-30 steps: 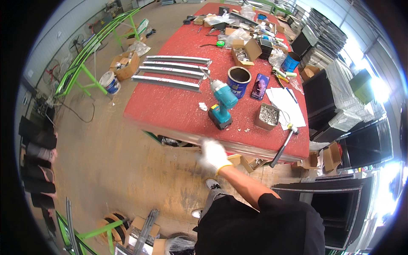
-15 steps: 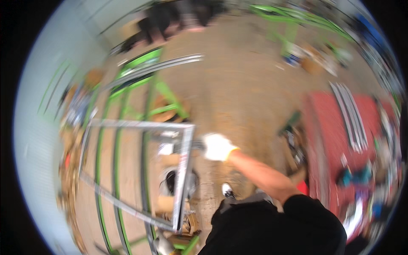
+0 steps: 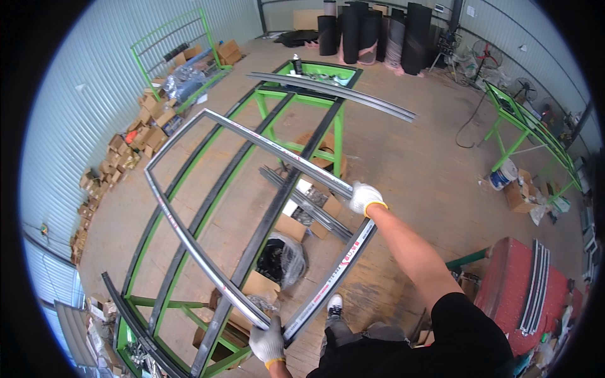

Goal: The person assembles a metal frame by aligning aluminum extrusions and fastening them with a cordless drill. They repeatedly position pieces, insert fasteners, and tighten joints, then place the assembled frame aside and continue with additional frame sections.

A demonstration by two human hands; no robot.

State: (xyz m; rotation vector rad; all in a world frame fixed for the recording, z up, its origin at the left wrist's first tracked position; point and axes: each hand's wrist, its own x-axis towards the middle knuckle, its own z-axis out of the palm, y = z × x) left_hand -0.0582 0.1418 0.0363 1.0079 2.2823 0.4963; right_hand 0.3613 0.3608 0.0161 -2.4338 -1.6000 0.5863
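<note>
A four-sided frame of silvery metal profiles, with printed film along its bars, lies across the black-padded rails of a green work table. My right hand, in a white glove with a yellow cuff, is closed around the frame's right corner and hides the joint there. At the near corner, my left hand, gloved in greyish white, has its fingers wrapped around the profile. The glove partly covers that corner.
More long profiles rest across the table's far end, by a tray of small parts and a dark spray can. Beneath the rails are cardboard boxes and a bagged black roll. A red-covered stand is at the right.
The view has swung and sharpened from a blur. My right hand is now at the frame's right corner, and my left hand shows more fully at the near corner.
</note>
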